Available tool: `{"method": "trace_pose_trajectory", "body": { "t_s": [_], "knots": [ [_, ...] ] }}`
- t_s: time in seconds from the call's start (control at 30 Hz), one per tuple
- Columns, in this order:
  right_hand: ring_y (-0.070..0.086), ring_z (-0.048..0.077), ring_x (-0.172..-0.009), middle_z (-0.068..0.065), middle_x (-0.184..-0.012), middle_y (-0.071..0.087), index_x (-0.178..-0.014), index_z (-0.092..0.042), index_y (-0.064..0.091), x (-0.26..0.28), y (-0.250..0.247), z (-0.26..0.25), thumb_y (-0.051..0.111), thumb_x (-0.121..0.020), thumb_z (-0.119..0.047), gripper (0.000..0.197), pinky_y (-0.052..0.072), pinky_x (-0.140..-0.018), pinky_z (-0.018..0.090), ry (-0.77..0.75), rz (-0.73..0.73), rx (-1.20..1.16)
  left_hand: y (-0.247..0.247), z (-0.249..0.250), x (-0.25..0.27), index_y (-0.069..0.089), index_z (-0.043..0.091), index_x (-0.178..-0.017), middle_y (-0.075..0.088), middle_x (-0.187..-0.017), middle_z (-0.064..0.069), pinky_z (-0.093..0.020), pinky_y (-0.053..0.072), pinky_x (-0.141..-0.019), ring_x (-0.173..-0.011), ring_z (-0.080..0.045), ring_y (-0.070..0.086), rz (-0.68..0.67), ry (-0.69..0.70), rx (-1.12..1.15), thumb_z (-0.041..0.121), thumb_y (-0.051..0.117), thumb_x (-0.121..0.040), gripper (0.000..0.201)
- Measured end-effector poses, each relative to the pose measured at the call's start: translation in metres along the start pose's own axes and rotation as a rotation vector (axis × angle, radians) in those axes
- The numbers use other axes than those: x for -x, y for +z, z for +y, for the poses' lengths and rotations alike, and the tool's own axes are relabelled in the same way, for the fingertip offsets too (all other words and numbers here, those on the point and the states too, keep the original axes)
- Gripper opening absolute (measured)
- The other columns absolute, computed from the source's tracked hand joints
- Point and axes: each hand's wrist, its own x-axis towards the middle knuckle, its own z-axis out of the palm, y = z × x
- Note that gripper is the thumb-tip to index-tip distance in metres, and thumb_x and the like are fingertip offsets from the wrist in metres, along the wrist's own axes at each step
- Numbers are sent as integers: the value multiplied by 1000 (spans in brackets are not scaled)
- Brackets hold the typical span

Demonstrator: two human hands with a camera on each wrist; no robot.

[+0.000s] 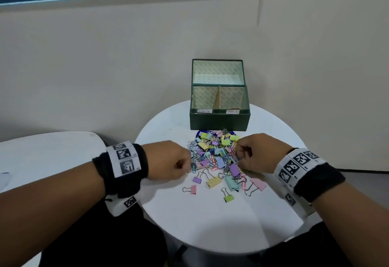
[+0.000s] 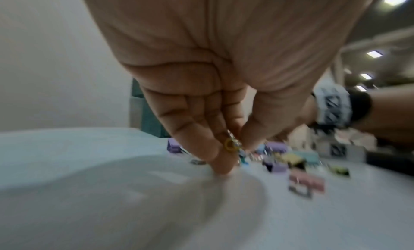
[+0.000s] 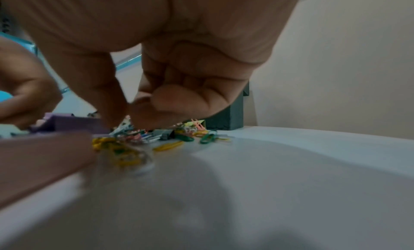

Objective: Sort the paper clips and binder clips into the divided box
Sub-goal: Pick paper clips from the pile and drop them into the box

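A mixed pile of pastel binder clips and coloured paper clips (image 1: pixel 216 155) lies mid-table in front of the green divided box (image 1: pixel 220 120). The box's lid stands open, and two white labels sit on its front rim. My left hand (image 1: pixel 190 162) is at the pile's left edge. In the left wrist view its thumb and fingers pinch a few paper clips (image 2: pixel 233 145) just above the table. My right hand (image 1: pixel 239 157) is at the pile's right edge, fingers curled down. In the right wrist view its thumb and forefinger close on paper clips (image 3: pixel 125 123).
Loose binder clips lie nearer me: pink (image 1: pixel 192 189), yellow (image 1: pixel 213 181), green (image 1: pixel 229 198), pink (image 1: pixel 258 183). The round white table (image 1: pixel 210 224) stands against a beige wall. A second white table (image 1: pixel 52 151) is on the left.
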Motion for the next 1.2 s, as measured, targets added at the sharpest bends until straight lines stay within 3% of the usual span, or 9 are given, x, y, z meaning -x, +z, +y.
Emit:
{"method": "trace_pose_trajectory", "body": {
  "t_s": [0.1,0.17,0.27,0.43,0.57,0.8,0.9,1.07,1.2],
  "knots": [
    [65,10,-66,-12,-61,66,-69,-22,62,4,2,-1,68,-71,-20,7,61,-71,35,-17,-56,7,-11,-6,0,59,32,-90,68,-79,8,-28,52,-64,-65,-8,62,72,-106,306,9,51,-90,25],
    [64,8,-69,-14,-65,66,-73,-23,65,2,2,1,66,-76,-18,6,60,-75,34,-20,-39,12,-15,-6,-3,63,35,-90,67,-87,8,-29,50,-71,-74,-10,60,57,-113,334,16,45,-92,26],
    [67,6,-74,-16,-72,71,-77,-31,68,-1,3,3,60,-83,-16,18,59,-75,31,-14,1,4,-14,2,-4,71,35,-98,61,-90,14,-30,48,-86,-90,-10,60,-48,-70,101,36,47,-95,24],
    [66,13,-76,-13,-71,68,-76,-28,61,0,3,5,57,-69,-12,18,60,-73,36,34,-1,42,-6,16,-10,66,38,-114,42,-96,13,-28,38,-72,-87,-14,50,-31,8,-353,47,49,-98,25],
    [63,13,-77,-13,-73,65,-75,-26,59,-2,7,8,55,-73,-9,18,58,-73,33,50,43,42,-3,13,-12,66,31,-101,43,-95,12,-29,43,-69,-84,-15,54,-28,28,-405,52,53,-94,25],
    [60,7,-73,-16,-74,64,-82,-28,62,-7,8,15,58,-88,-10,20,51,-70,23,-44,169,-22,-2,14,-16,63,38,-127,52,-107,9,-26,36,-70,-97,-18,57,-6,105,-360,40,51,-99,30],
    [59,6,-73,-13,-78,64,-91,-26,62,-11,5,20,58,-94,-10,17,45,-67,17,-61,235,-67,-1,18,-19,68,32,-113,45,-95,9,-27,36,-67,-90,-19,55,6,145,-388,34,46,-101,25],
    [55,-1,-75,-16,-81,63,-93,-27,61,-13,7,22,58,-95,-10,18,41,-66,15,-52,201,-68,4,19,-21,65,22,-111,56,-107,1,-33,44,-71,-98,-24,58,1,253,-493,26,42,-101,26],
    [62,5,-77,-17,-80,68,-81,-31,64,-8,7,16,57,-89,-12,22,52,-72,25,-20,141,-18,-3,12,-20,65,29,-116,57,-111,7,-29,44,-72,-98,-19,59,7,259,-405,31,46,-100,25]
  ]
}}
